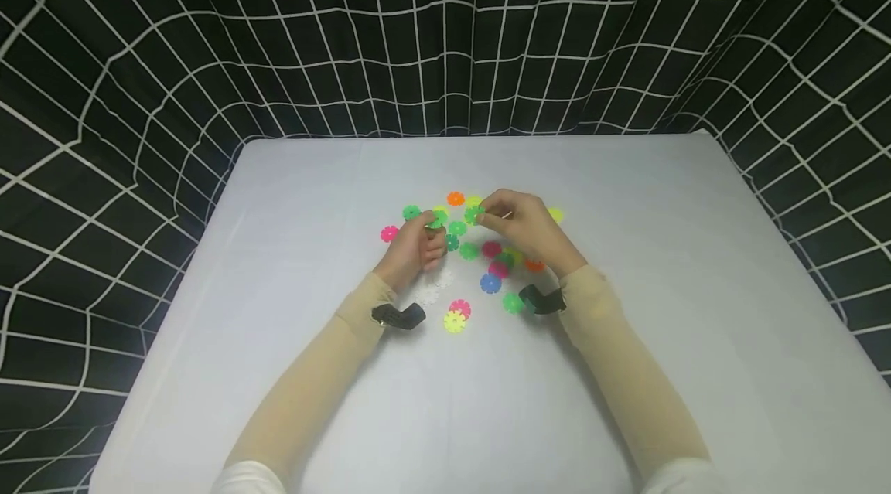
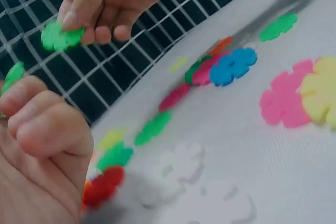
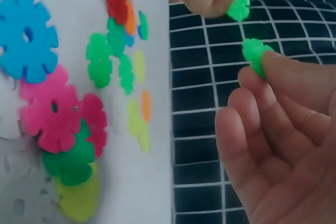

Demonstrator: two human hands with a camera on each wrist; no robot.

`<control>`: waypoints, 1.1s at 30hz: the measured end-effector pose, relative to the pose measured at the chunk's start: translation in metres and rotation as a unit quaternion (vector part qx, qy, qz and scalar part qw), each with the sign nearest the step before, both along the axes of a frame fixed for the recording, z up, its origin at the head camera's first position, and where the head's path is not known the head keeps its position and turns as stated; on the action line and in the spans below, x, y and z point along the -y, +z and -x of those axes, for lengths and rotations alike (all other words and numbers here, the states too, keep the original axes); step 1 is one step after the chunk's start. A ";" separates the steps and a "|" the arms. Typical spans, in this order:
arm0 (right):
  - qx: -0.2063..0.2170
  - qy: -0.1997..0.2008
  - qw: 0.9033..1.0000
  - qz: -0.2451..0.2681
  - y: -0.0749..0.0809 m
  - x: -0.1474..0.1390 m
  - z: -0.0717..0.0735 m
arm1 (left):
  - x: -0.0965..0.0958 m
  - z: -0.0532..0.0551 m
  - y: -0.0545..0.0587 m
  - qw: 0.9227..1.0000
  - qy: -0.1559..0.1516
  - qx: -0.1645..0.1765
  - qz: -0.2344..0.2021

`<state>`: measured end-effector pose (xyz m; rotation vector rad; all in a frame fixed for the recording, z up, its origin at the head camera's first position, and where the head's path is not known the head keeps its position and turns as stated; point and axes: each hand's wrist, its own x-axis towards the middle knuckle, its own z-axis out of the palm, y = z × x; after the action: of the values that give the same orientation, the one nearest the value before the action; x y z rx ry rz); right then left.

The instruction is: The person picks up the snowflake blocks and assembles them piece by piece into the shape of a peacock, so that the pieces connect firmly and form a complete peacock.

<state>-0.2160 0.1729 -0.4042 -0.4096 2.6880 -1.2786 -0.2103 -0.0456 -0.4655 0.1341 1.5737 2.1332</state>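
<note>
My left hand [image 1: 415, 248] pinches a green notched plastic disc [image 1: 437, 219] between thumb and forefinger, raised over the table. Across from it, my right hand [image 1: 527, 225] pinches another green disc [image 1: 474, 215] by its edge. In the right wrist view the right hand's disc [image 3: 255, 55] and the left hand's disc [image 3: 239, 1] face each other with a small gap between. From the left wrist, the right hand's disc [image 2: 61, 36] shows nearly flat-on, while the left hand's own disc [image 2: 12, 77] is partly cut off by the frame.
Many flower-shaped discs lie scattered on the white table [image 1: 334, 417] beneath the hands. Among them are a blue disc [image 1: 490, 283], an orange disc [image 1: 455, 199], a yellow disc [image 1: 455, 321] overlapping a pink one, and white discs [image 1: 428, 294]. A black netted curtain [image 1: 459, 38] stands behind.
</note>
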 end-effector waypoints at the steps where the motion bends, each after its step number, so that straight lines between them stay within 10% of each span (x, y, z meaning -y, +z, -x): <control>1: -0.003 0.003 1.000 -0.002 -0.002 0.001 0.000 | 0.001 0.000 -0.004 1.000 0.002 0.001 -0.014; 33: -0.108 0.049 0.993 -0.023 -0.026 0.015 -0.006 | 0.010 0.000 -0.024 0.999 -0.028 -0.040 0.003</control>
<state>-0.2095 0.1580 -0.4300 -0.7034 2.8235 -1.2073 -0.2104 -0.0554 -0.4892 0.2610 1.6015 2.1028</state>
